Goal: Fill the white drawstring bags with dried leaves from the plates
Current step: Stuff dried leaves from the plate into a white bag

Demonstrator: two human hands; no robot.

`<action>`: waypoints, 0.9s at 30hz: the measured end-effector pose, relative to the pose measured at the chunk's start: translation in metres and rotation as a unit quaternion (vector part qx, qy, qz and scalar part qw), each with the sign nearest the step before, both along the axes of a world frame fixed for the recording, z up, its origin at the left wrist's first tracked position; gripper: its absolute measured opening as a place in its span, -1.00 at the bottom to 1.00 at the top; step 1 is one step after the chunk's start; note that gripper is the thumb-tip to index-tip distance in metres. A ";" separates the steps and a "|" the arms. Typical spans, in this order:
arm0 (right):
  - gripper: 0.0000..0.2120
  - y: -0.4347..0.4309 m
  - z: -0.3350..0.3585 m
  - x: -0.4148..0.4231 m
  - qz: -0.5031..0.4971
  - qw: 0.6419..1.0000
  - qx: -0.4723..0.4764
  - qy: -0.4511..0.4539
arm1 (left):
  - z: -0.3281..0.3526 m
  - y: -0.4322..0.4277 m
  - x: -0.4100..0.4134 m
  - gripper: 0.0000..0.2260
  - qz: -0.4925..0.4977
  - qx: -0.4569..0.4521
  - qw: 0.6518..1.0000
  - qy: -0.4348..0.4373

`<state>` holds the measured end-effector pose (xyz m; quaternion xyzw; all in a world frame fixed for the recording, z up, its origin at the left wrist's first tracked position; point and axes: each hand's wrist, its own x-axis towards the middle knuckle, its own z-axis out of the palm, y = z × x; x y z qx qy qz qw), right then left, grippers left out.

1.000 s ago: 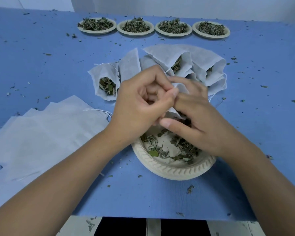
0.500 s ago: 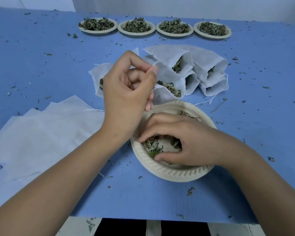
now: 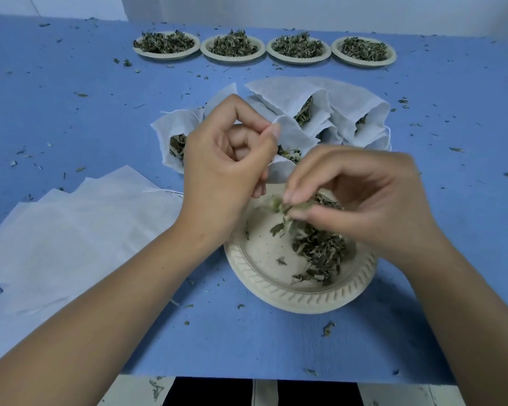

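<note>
My left hand [image 3: 226,159] pinches the rim of a white drawstring bag [image 3: 291,136] and holds its mouth open above the near plate [image 3: 291,294]. Some dried leaves show inside the bag. My right hand [image 3: 361,200] pinches a tuft of dried leaves [image 3: 288,209] just above the plate, close to the bag's mouth. A pile of dried leaves [image 3: 320,253] lies on the right half of that plate; its left half is almost bare.
Several filled bags [image 3: 343,112] lie bunched behind my hands, one more filled bag [image 3: 173,136] to their left. Flat empty bags [image 3: 71,230] are stacked at the left. Several plates of leaves [image 3: 298,49] line the far edge. Leaf crumbs dot the blue table [image 3: 71,112].
My right hand has lifted off the plate with a pinch of leaves and moved up toward the bag. My left hand kept holding the bag open, shifted slightly.
</note>
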<state>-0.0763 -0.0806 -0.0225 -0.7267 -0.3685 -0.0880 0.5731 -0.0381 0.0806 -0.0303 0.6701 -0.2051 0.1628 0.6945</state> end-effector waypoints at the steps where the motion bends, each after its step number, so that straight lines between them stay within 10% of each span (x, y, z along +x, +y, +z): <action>1: -0.86 -0.001 0.000 0.000 -0.012 0.999 0.041 -0.010 | 0.000 0.000 0.000 -0.81 -0.007 0.002 1.000 -0.002; 5: -0.75 -0.004 -0.002 0.004 -0.136 0.983 0.112 -0.043 | -0.001 -0.001 -0.002 -0.80 -0.027 0.013 1.000 -0.006; 10: -0.90 0.000 -0.010 0.008 -0.256 0.948 -0.084 -0.170 | -0.001 -0.002 -0.005 -0.82 -0.052 0.029 0.998 -0.012; 27: -0.81 -0.004 -0.005 0.002 -0.315 0.912 -0.081 -0.250 | 0.000 -0.002 -0.004 -0.81 -0.051 -0.003 0.999 0.017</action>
